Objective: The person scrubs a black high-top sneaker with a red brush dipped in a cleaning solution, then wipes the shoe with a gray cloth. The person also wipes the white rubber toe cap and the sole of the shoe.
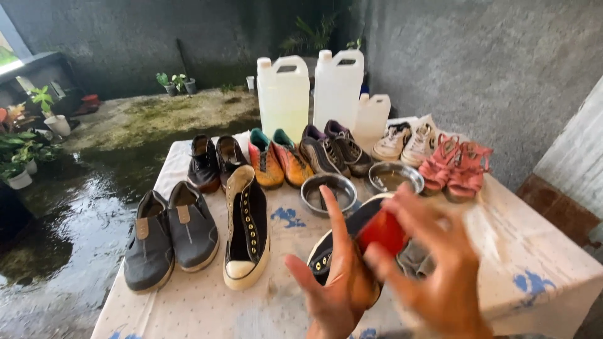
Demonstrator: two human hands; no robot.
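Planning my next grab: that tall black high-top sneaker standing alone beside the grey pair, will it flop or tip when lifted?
The black high-top sneaker has a tall canvas-looking upper that gapes open, so its collar would probably fold if pinched. Its thick pale rubber sole looks stiff and likely holds most of the weight. Resting flat on the table, it seems unlikely to tip when nudged.

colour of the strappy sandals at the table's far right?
Coral pink; the pair of strappy sandals shows clearly in the head view, beside the white sneakers.

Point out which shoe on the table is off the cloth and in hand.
The black sneaker with the cream sole, gripped by the left hand; all other shoes rest on the table.
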